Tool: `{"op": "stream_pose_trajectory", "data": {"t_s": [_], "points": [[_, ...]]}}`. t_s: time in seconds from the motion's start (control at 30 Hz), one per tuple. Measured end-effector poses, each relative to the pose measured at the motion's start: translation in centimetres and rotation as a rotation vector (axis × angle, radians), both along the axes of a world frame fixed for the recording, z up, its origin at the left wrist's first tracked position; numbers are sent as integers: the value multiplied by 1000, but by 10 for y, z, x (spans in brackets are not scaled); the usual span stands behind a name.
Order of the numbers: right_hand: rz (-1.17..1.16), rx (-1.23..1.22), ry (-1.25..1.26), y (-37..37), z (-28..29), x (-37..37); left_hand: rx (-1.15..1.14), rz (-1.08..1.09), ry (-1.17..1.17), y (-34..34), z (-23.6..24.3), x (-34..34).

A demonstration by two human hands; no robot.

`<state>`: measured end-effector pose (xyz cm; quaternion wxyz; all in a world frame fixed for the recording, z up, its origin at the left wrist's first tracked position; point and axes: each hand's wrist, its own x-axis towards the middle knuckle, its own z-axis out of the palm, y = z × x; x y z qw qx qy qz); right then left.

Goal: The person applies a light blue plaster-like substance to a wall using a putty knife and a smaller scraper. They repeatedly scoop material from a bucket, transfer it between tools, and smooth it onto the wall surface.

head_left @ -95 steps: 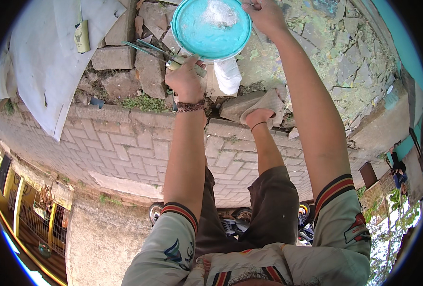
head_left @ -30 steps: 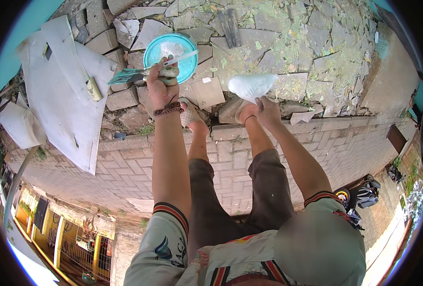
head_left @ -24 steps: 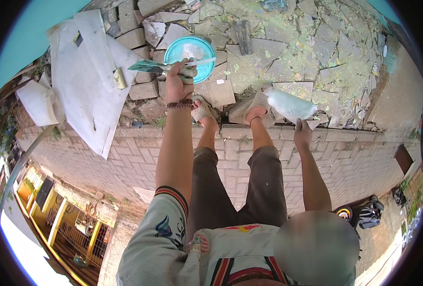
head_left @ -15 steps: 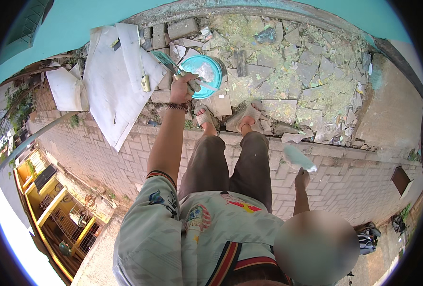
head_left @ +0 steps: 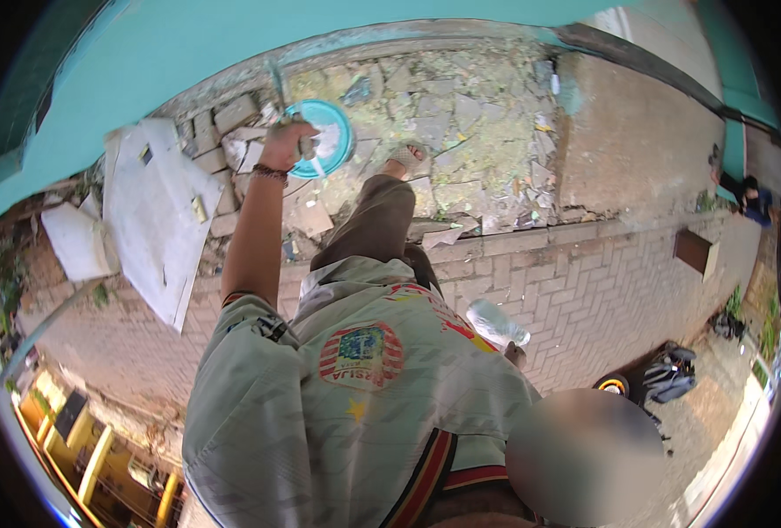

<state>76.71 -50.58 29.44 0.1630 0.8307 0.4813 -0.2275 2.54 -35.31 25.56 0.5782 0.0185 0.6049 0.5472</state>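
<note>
My left hand [head_left: 289,145] is closed at the near left rim of a turquoise bucket [head_left: 348,134] with whitish stuff inside. A white strip that looks like the bucket's handle runs from under the fingers. A thin teal blade of a scraper [head_left: 276,81] sticks out beyond the same hand, partly blurred. Low on the right, my right hand [head_left: 515,355] shows only partly past the shirt. It is closed on a pale, shiny, translucent object [head_left: 494,322], whose kind I cannot make out.
Broken tiles [head_left: 461,110] cover the strip along the turquoise wall [head_left: 232,35]. A large white sheet [head_left: 153,202] lies at left. Brick paving [head_left: 575,290] runs behind a low kerb. A concrete slab [head_left: 628,141] is at right, a dark bag [head_left: 670,371] farther back.
The view has shifted right along the wall. My left hand and the bucket have moved forward over the tiles, and one leg has stepped ahead. My right hand has swung back beside the shirt.
</note>
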Motion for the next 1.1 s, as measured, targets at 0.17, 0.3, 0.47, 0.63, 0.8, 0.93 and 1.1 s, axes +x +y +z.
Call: {"op": "stream_pose_trajectory", "data": {"t_s": [0.17, 0.3, 0.47, 0.63, 0.8, 0.93, 1.1], "points": [[-223, -14, 23, 61, 31, 14, -101, -251, 140, 124, -10, 63], [-228, -21, 8, 57, -2, 69, -189, -410, 152, 230, -6, 138], [-513, 44, 27, 112, -8, 109, -148, -604, 202, 376, 0, 226], [-260, -118, 20, 173, -56, 212, -142, -726, 292, 521, 8, 320], [-378, -138, 151, 323, -106, 323, -112, -782, 447, 679, 54, 455], [-280, -182, 232, 394, -122, 401, -171, -652, 452, 755, 71, 510], [-286, -32, 9, 633, -50, 451, -72, -630, 462, 900, 84, 572]]}}
